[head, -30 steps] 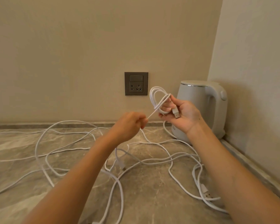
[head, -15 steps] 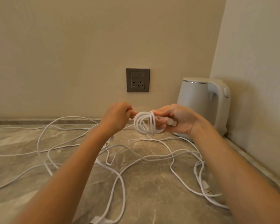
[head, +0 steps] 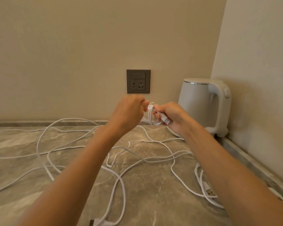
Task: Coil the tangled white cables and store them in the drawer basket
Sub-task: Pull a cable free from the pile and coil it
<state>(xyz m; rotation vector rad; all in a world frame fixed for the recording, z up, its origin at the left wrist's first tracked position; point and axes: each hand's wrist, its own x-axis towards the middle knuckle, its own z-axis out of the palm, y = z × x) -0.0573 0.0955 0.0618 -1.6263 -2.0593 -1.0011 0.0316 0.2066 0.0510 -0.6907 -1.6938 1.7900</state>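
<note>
Tangled white cables (head: 121,180) sprawl in loops over the grey marble counter (head: 153,201). My right hand (head: 171,116) grips a small coil of white cable (head: 151,119), and a USB plug (head: 166,120) sticks out between its fingers. My left hand (head: 129,110) is closed on the cable strand right beside the coil, the two hands almost touching above the counter's back edge. The strand runs down from the coil into the tangle. No drawer basket is in view.
A white electric kettle (head: 204,105) stands in the back right corner, just right of my right hand. A dark wall socket (head: 138,81) sits above the hands. Cable plugs lie at the counter's right (head: 208,190) and near the bottom edge (head: 96,222).
The coil came down from in front of the socket to lower over the counter. My left hand moved up and right to meet it, laying more strand onto the coil.
</note>
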